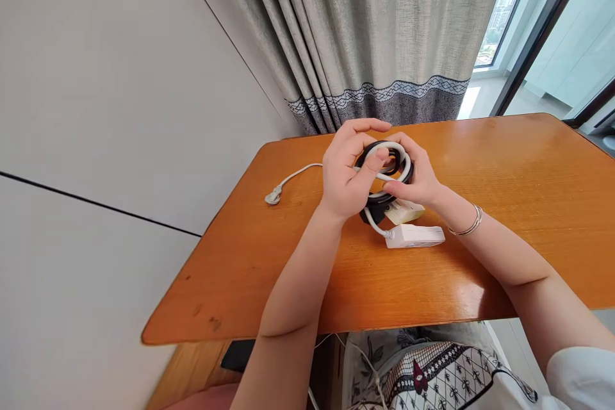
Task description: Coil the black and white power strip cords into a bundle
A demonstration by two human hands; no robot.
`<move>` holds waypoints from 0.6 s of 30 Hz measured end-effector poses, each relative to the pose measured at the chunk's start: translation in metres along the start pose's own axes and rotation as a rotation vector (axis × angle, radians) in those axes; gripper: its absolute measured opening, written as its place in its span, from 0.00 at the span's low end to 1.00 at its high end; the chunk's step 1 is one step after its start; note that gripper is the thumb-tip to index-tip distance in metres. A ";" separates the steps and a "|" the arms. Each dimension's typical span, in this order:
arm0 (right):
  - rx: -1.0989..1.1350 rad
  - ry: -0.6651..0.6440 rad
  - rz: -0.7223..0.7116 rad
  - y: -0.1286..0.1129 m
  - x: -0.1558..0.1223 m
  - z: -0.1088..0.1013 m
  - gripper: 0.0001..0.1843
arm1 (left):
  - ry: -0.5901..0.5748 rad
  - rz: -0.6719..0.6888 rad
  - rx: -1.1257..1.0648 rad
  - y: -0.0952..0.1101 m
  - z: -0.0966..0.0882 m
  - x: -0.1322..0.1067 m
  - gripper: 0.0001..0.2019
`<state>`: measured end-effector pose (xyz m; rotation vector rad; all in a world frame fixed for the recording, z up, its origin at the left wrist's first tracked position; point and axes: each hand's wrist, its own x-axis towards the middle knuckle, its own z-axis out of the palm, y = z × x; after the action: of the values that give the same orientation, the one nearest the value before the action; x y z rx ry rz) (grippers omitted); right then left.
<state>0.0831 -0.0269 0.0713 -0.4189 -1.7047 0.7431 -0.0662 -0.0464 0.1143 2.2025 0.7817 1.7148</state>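
My left hand (350,173) is at the left side of a coil of white and black cable (407,166), its thumb across the white loop and its fingers curled behind. My right hand (417,173) grips the coil's right side between thumb and fingers. Close below the hands lies a white power strip (416,236), joined to a white cord. Beside it are a pale, flat piece (405,211) and a black part (376,211), both partly covered by the coil. To the left, a white plug (273,195) rests on the table at the end of its cord.
The brown wooden table (509,218) has rounded corners. A grey curtain (384,25) hangs behind it, with a pale wall panel (96,109) to the left and a glass door at the right. Below the front edge, a thin white cord (368,362) hangs near my lap.
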 end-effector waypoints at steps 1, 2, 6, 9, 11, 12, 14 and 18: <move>-0.007 0.015 -0.012 -0.001 0.000 0.001 0.35 | 0.001 0.013 0.009 0.000 -0.001 0.000 0.23; -0.024 0.037 -0.028 -0.003 -0.001 0.002 0.36 | 0.014 0.022 0.012 -0.001 -0.001 0.000 0.22; -0.120 0.092 -0.065 -0.010 -0.001 0.004 0.37 | 0.132 0.000 -0.023 -0.004 0.003 -0.002 0.22; -0.064 0.086 -0.045 -0.012 0.000 0.007 0.39 | 0.196 -0.025 -0.035 -0.004 0.006 -0.005 0.20; -0.023 0.100 -0.048 -0.011 0.000 0.009 0.38 | 0.223 -0.018 -0.024 -0.003 0.007 -0.005 0.19; -0.011 0.107 -0.054 -0.010 0.000 0.009 0.37 | 0.232 -0.010 -0.018 -0.003 0.007 -0.005 0.18; 0.019 0.118 -0.056 -0.008 -0.001 0.011 0.34 | 0.242 -0.003 -0.015 -0.003 0.007 -0.006 0.17; 0.057 0.151 0.025 -0.005 -0.004 0.016 0.34 | 0.245 -0.048 -0.032 -0.005 0.007 -0.008 0.17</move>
<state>0.0698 -0.0371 0.0696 -0.4462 -1.5359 0.7572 -0.0617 -0.0458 0.1037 1.9598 0.8476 1.9837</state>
